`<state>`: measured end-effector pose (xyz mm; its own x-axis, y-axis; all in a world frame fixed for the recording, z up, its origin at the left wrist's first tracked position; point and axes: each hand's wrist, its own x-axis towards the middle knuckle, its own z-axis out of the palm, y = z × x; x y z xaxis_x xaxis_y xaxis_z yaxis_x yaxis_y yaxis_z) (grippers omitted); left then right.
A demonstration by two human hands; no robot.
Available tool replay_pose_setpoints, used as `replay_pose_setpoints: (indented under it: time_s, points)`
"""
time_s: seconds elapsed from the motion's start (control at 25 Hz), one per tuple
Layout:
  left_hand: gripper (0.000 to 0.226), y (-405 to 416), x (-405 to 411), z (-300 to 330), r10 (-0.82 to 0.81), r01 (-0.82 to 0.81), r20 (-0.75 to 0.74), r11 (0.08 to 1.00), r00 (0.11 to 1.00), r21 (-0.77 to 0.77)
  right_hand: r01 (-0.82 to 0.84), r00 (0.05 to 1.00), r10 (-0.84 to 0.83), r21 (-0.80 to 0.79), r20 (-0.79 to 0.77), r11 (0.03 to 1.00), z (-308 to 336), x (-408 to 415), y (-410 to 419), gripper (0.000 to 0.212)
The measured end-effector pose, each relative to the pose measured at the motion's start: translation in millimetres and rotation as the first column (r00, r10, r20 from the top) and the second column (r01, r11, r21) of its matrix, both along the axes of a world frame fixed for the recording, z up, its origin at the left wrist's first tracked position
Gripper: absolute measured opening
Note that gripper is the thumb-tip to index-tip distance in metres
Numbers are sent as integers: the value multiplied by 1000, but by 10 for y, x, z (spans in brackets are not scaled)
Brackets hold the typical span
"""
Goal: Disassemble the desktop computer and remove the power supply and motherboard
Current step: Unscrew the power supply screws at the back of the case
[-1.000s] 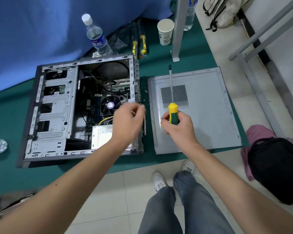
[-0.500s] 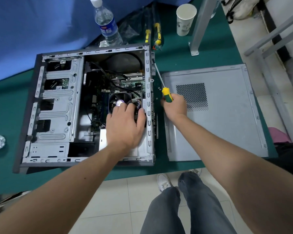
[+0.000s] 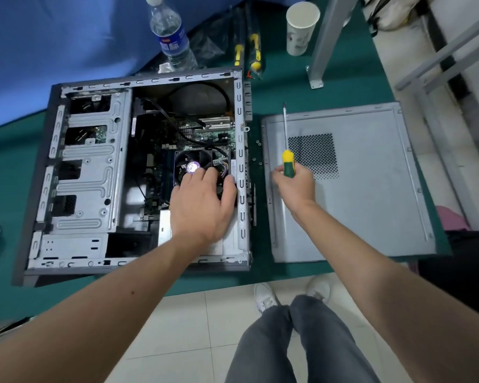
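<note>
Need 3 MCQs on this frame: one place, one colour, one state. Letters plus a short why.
1. Where does the side panel lie?
A. right of the case
B. on top of the case
C. on the floor

2. What colours is the screwdriver handle?
A. red and black
B. yellow and green
C. all blue

3. What is the left hand doing?
A. gripping the bottle
B. hanging off the table
C. resting on the fan inside the case

Answers:
1 A, the panel lies flat on the table beside the case's right edge.
2 B, yellow top and green grip show above the right hand.
3 C, its fingers spread over the fan.
</note>
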<state>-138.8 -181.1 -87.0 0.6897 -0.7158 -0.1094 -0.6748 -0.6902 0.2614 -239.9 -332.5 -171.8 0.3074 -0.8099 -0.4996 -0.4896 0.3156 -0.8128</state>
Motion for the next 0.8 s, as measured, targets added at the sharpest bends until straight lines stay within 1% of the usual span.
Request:
replay_pose_setpoints:
  time_s: [0.04, 0.16, 0.2, 0.28, 0.32, 0.4, 0.44, 0.52, 0.6, 0.68, 0.8]
  points:
    - [41, 1, 0, 2, -5, 5, 12, 1000, 1000, -3, -4, 999, 2, 49, 40, 999, 30, -193, 62, 10]
    - [42, -13, 24, -1, -20, 21, 58, 1000, 998, -8, -108, 991, 93, 174, 93, 979, 92, -718, 222, 28]
    - [44, -14, 11, 0, -26, 27, 71, 999, 997, -21, -152, 987, 138, 179, 88, 972, 102, -862, 255, 31]
    - [51, -12, -22, 15, -23, 28, 108, 999, 994, -43, -210, 976, 197, 169, 92, 963, 145, -1095, 316, 30]
    - [56, -9, -29, 27, -12, 16, 139, 1000, 990, -23, -209, 974, 187, 182, 129, 961, 176, -1192, 344, 32]
    - [65, -15, -71, 33, 11, -24, 195, 998, 981, 64, -148, 965, 87, 239, 248, 960, 232, -1406, 370, 35]
    - [69, -19, -114, 29, 23, -43, 193, 994, 981, 100, -119, 958, 43, 256, 284, 959, 251, -1534, 367, 32]
    - [71, -24, -192, 8, 97, -115, 133, 985, 986, 129, -101, 957, 21, 264, 289, 959, 270, -1733, 342, 21]
    - [65, -19, -277, -31, 120, -133, 97, 982, 988, 134, -125, 960, 51, 260, 274, 958, 252, -1874, 307, 15]
    - [61, -9, -316, -35, 96, -109, 122, 988, 988, 108, -152, 958, 85, 232, 274, 961, 244, -1904, 280, 13]
    - [68, -28, -290, -72, 105, -122, 151, 987, 983, 101, -199, 955, 154, 160, 255, 967, 219, -1811, 200, 6]
